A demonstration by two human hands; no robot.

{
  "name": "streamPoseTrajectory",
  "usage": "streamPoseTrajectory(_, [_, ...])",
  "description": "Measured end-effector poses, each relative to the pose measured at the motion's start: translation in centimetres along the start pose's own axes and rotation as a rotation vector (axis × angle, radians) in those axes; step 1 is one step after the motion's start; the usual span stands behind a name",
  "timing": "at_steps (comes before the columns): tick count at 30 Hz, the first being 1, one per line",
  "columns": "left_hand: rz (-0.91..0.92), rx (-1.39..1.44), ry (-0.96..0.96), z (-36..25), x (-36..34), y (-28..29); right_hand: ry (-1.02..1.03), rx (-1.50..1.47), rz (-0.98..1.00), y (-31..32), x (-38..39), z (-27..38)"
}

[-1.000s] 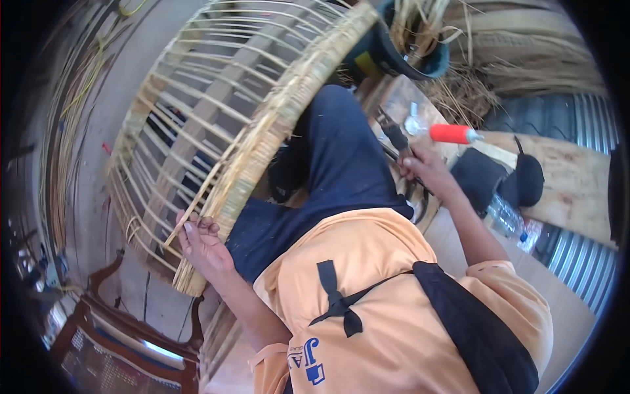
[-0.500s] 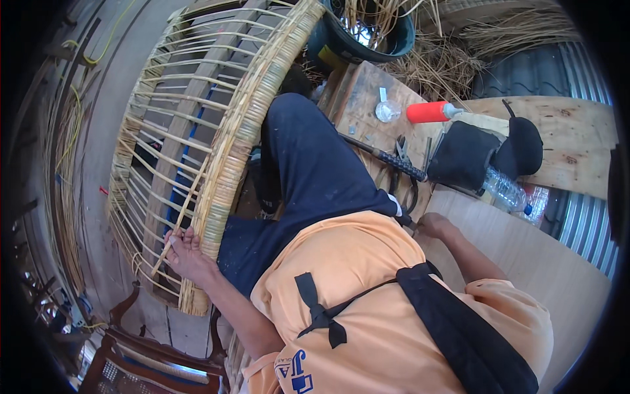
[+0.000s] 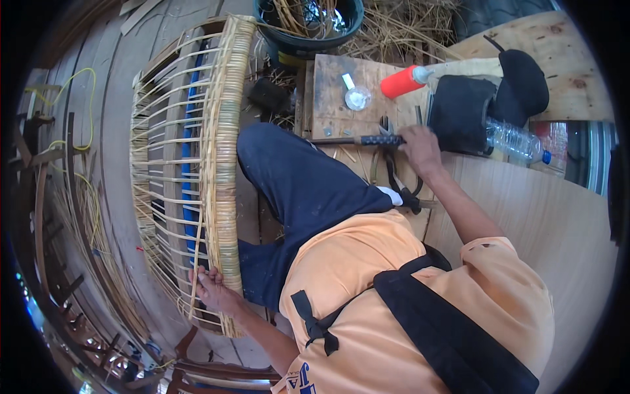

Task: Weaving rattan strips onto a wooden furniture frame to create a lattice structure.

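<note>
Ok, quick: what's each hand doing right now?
Left hand: fingers closed on a thin cane strip at the woven rattan frame.
Right hand: closed on the dark-handled tool lying on the wooden board.

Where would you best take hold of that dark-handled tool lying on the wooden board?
Probably by its dark ribbed handle, from the person's right. The tool lies flat across the wooden board, its thin metal shaft pointing left and the textured grip at the right end, where the right hand already rests. Coming from above, fingers can close around the grip; the left hand stays on the woven rattan frame.
</note>
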State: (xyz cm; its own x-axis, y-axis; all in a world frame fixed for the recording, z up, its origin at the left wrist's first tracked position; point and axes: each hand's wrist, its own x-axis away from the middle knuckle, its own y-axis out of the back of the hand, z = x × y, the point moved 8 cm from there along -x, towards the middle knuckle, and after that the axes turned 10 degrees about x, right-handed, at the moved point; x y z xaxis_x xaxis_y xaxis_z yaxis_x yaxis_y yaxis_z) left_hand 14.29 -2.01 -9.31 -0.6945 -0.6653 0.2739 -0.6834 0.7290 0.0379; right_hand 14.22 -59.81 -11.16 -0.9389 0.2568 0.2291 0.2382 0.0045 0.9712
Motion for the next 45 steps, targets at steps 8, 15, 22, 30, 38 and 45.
streamPoseTrajectory(8, [-0.067,0.015,0.195,1.2,0.0,0.3,-0.253,-0.307,0.221,-6.1,7.5,-0.5])
streamPoseTrajectory(15, [-0.118,-0.019,0.141,1.4,-0.1,1.5,-0.4,-0.477,0.447,-8.9,10.6,-0.1])
streamPoseTrajectory(22, [-0.096,-0.039,0.188,2.0,-1.0,1.8,-0.36,-0.346,-0.072,-6.0,11.4,-2.7])
streamPoseTrajectory(30, [-0.107,-0.192,0.285,4.4,-0.9,1.6,-0.37,-0.273,0.964,-14.1,13.9,4.1])
streamPoseTrajectory(38, [-0.311,0.671,0.377,4.7,0.0,4.6,0.039,-0.297,0.602,-7.8,19.9,3.8])
streamPoseTrajectory(45, [-0.286,0.921,0.477,5.1,2.2,3.2,0.012,-0.364,0.167,-4.7,12.4,0.7])
